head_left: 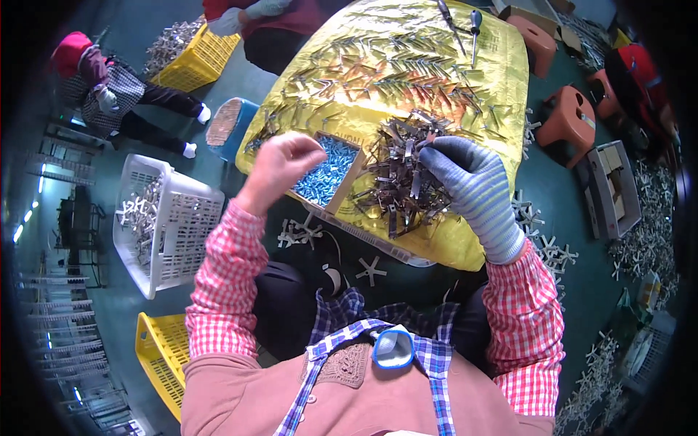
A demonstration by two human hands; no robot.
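Note:
My bare left hand [285, 168] is over the left side of an open cardboard box [347, 185] full of small blue screws [325, 173]. Its fingers are pinched together, and whatever they hold is too small to make out. My right hand [469, 182], in a grey striped glove, bends over a heap of dark metal brackets [407, 171] beside the box. Its thumb and fingers close on a dark metal piece [430, 136] at the top of the heap, partly hidden by the glove. Rows of assembled metal pieces [392, 69] lie across the yellow sheet [291, 94] covering the table.
Two screwdrivers [475, 36] lie at the table's far right. A white basket [182, 232] of metal parts stands left, a yellow crate [163, 363] below it. Orange stools [567, 123] stand right. Star-shaped metal parts [371, 271] lie on the floor. Other people [109, 94] sit nearby.

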